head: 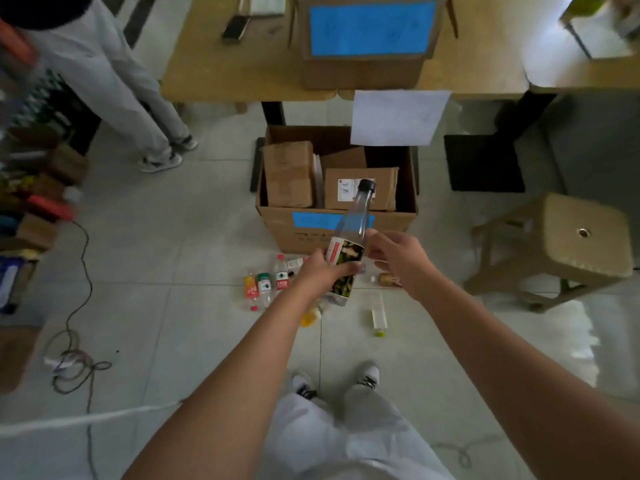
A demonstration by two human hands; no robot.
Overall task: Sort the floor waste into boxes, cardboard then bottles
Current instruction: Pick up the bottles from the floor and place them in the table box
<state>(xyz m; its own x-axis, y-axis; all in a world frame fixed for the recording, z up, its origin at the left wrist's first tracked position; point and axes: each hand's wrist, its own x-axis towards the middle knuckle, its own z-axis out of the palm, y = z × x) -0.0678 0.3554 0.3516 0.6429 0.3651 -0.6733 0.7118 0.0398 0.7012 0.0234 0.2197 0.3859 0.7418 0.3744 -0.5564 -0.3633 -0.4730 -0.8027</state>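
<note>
While I stand on the pale tiled floor (166, 306), my left grip (322, 268) is clamped round the flower-printed label of a clear, black-capped bottle (353, 216), glass by the look of it. It hangs in the air, tilted, its cap leaning over the open brown cardboard box on the floor (301, 233). My right grip (398, 258) sits at the bottle's bare side; whether it pinches or only touches I cannot tell.

That box holds flattened brown cardboard pieces (289, 174), so letting go here would, I judge, mix the sorting. The blue-panelled brown box (363, 71) on the wooden counter (225, 71) looks the likelier home. Passed between grips, the smooth bottle could slip and strike the tiles or the small plastic bottles (265, 285) lying just below.
</note>
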